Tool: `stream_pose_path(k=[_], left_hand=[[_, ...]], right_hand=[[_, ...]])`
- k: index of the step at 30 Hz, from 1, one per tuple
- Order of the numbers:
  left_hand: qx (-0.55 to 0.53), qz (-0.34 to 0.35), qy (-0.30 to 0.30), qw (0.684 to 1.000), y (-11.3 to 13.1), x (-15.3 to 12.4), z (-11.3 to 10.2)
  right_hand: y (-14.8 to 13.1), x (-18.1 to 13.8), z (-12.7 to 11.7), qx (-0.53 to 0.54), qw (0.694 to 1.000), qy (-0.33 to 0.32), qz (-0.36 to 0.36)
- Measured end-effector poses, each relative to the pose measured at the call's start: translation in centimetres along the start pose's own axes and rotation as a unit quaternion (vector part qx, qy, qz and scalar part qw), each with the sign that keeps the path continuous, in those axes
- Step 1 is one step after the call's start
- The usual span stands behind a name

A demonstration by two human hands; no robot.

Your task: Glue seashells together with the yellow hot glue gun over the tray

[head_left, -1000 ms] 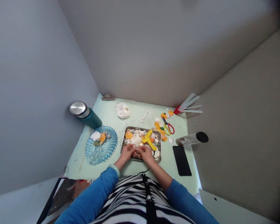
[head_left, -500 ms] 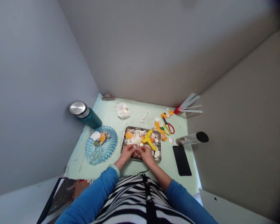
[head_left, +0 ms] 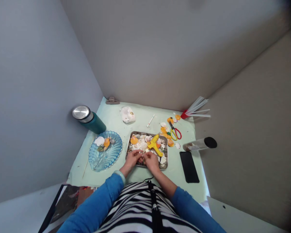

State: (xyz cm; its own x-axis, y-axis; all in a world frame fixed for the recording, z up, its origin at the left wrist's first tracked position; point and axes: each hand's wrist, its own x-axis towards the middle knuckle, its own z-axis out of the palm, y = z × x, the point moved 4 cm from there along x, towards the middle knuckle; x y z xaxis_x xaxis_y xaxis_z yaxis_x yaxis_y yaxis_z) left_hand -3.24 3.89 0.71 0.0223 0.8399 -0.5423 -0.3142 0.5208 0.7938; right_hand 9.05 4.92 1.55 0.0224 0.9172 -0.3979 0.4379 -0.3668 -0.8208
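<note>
Over the near edge of a metal tray, my left hand and my right hand meet fingertip to fingertip. Both are closed in a pinch around something small and pale between them, too small to make out. Seashells in white, brown and orange fill the tray. A yellow hot glue gun lies on the shells just beyond my right hand, its nozzle pointing away to the upper right. The palms and the shells under them are partly hidden.
Left stand a blue shell-shaped plate with shells on it and a teal bottle. Right lie scissors, orange shells, a black phone, a clear jar and glue sticks in a red cup. Crumpled tissue lies behind.
Almost nothing differs. My hands stay together over the tray, with only a very slight shift of the fingers and right forearm.
</note>
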Motion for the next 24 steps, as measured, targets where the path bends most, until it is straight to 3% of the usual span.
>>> stream_pose_path(k=[24], left_hand=[[0.0,0.011,0.003,1.0,0.21,-0.06,0.1]], right_hand=[[-0.26,-0.49,-0.06,-0.056,0.998,0.031,-0.022]])
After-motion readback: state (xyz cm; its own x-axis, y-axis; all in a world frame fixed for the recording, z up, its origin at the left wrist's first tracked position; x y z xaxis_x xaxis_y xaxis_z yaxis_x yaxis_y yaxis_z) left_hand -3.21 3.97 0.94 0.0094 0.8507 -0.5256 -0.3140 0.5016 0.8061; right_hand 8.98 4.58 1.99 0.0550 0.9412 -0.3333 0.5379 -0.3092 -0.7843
